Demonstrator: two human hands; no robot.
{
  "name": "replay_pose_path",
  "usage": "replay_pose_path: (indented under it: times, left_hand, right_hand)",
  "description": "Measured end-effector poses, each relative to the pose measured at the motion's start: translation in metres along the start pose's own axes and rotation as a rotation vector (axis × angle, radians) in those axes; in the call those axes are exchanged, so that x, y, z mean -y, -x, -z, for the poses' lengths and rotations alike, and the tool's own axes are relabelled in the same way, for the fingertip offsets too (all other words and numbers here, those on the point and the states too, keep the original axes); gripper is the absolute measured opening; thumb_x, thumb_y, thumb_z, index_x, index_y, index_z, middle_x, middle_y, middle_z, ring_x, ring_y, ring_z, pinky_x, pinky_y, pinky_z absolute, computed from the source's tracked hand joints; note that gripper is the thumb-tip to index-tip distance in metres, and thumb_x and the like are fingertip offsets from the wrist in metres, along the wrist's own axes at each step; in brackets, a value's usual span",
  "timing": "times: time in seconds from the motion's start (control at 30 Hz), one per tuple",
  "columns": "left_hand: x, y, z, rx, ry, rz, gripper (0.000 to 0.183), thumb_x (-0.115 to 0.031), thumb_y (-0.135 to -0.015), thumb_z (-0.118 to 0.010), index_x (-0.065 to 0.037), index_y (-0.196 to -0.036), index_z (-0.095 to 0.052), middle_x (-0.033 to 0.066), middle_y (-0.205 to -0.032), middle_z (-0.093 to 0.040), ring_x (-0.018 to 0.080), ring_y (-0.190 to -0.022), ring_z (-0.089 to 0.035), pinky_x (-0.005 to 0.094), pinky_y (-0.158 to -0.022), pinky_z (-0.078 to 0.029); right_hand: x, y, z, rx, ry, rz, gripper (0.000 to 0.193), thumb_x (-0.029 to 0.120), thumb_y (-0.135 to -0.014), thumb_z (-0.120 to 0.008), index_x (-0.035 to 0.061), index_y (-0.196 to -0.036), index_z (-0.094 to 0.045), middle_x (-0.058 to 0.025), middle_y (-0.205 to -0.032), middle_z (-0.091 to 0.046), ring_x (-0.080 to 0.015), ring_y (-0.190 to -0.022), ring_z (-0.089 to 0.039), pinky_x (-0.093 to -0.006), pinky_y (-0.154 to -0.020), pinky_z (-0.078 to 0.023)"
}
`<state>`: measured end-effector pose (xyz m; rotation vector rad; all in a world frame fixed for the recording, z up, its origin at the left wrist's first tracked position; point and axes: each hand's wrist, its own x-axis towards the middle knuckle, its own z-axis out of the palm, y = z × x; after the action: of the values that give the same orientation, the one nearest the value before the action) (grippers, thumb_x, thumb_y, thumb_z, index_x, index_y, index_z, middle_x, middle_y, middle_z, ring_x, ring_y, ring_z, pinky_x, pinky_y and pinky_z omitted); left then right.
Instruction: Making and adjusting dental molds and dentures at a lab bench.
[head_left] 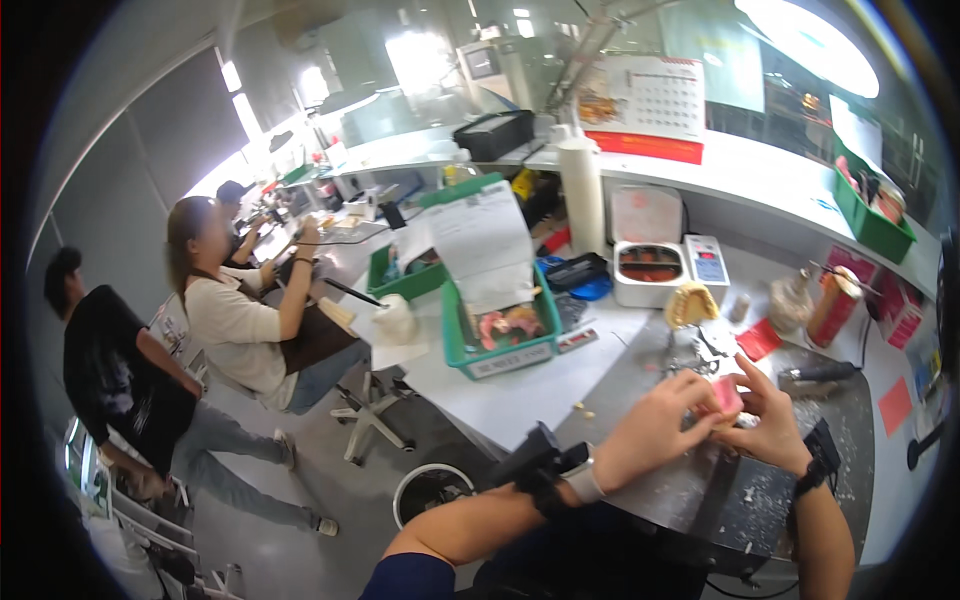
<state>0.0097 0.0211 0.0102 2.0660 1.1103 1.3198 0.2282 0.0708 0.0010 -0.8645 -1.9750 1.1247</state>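
Observation:
My left hand point(662, 422) and my right hand point(772, 428) meet over the grey work surface at the lower right. Between their fingertips is a small pink wax piece point(728, 394), gripped from both sides; the fingers hide part of it. Just beyond, a yellowish dental plaster model point(692, 306) sits raised on a metal articulator point(712, 346). A red wax sheet point(759, 339) lies past my right hand. To the right of that rests a dark pen-shaped handpiece point(818, 371) with a cord. Pale crumbs are scattered around my hands.
A white heater box point(638, 294) with raised lid stands behind. Left of it are a tall bottle point(581, 190) and a green tray point(458, 335) holding pink dental pieces. A glass jar point(791, 300) stands right. A bin point(400, 497) is on the floor; people work at left.

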Motion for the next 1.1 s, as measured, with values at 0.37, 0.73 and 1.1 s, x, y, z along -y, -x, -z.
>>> replay_pose_path:
  times: [0.37,0.73,1.1]
  left_hand:
    - [0.009,0.008,0.0,0.017,0.079,-0.003,0.015,-0.015,-0.089,-0.068,-0.01,-0.103,-0.062,0.0078,-0.104,-0.06,0.0274,-0.093,-0.065,0.0383,-0.078,-0.052]
    - [0.013,0.006,0.006,0.116,-0.034,-0.087,0.013,-0.015,-0.092,-0.064,-0.012,-0.103,-0.059,0.0063,-0.113,-0.059,0.0335,-0.092,-0.066,0.0417,-0.075,-0.054]
    - [0.018,0.007,0.01,0.194,0.135,-0.038,0.014,-0.02,-0.096,-0.064,-0.008,-0.101,-0.061,0.0071,-0.112,-0.06,0.0299,-0.092,-0.066,0.0371,-0.078,-0.052]
  right_hand:
    - [-0.024,0.001,0.003,0.004,-0.004,0.018,0.115,0.003,-0.063,-0.093,0.004,-0.155,-0.024,-0.0147,-0.126,-0.061,-0.0211,-0.105,-0.068,-0.033,-0.09,-0.057]
    - [-0.018,-0.001,0.001,0.01,-0.089,-0.009,0.111,0.006,-0.062,-0.093,0.0,-0.152,-0.028,-0.0165,-0.124,-0.063,-0.0222,-0.105,-0.068,-0.0338,-0.089,-0.058]
    - [-0.021,0.001,0.007,0.119,-0.2,-0.008,0.11,0.008,-0.062,-0.095,0.0009,-0.151,-0.032,-0.0151,-0.125,-0.063,-0.02,-0.107,-0.067,-0.0331,-0.091,-0.056]
